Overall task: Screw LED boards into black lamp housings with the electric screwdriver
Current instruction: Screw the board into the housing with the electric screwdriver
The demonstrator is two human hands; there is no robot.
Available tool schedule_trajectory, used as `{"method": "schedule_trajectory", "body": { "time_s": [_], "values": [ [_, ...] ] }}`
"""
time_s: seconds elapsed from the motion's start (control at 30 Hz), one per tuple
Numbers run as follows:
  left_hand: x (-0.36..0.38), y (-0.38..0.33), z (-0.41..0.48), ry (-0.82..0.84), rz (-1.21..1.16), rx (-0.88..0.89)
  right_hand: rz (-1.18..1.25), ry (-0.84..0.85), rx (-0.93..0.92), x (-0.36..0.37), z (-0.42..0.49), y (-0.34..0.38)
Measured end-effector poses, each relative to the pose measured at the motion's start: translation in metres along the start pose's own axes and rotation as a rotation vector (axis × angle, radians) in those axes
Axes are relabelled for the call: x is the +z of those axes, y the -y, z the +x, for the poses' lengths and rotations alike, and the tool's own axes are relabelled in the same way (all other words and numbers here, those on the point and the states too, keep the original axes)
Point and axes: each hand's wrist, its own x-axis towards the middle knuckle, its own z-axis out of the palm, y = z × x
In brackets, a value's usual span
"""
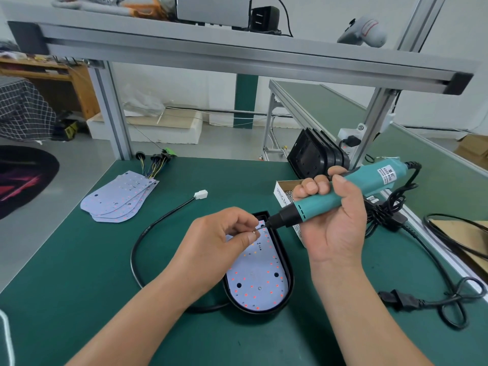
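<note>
Item: LED board (260, 270), white, dotted with red points, seated inside a black lamp housing (290, 283) that lies flat at the centre of the green bench mat (92, 273). One screw head shows near the board's wide near end. Left hand (219, 239): over the narrow far end of the board, thumb and forefinger pinched on a small screw (254, 231) held at the driver's bit tip, the other fingers curled. Right hand (335, 223): fingers wrapped round the teal grip of the electric screwdriver (314, 207), which slants down to the left with its black nose above the housing's far end. Black cable (148, 233): runs from under the housing in a loop to the left and ends in a white connector (201, 194). Spare LED boards (118, 199): fanned stack at far left of the mat, with coloured wire leads (155, 161) at their far end. Open carton of screws (284, 191): just behind the right hand. Further black housings (314, 154): stacked on edge at the far right. Black power cord (449, 286) with plug (398, 299): coiled loosely at the right edge.
</note>
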Motion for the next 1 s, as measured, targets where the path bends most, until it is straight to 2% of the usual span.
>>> {"method": "schedule_trajectory", "body": {
  "time_s": [1.0],
  "values": [
    [0.0002,0.0016,0.0007,-0.010,0.009,-0.028,-0.108,0.054,-0.016,0.0038,-0.0029,-0.0006]
  ]
}}
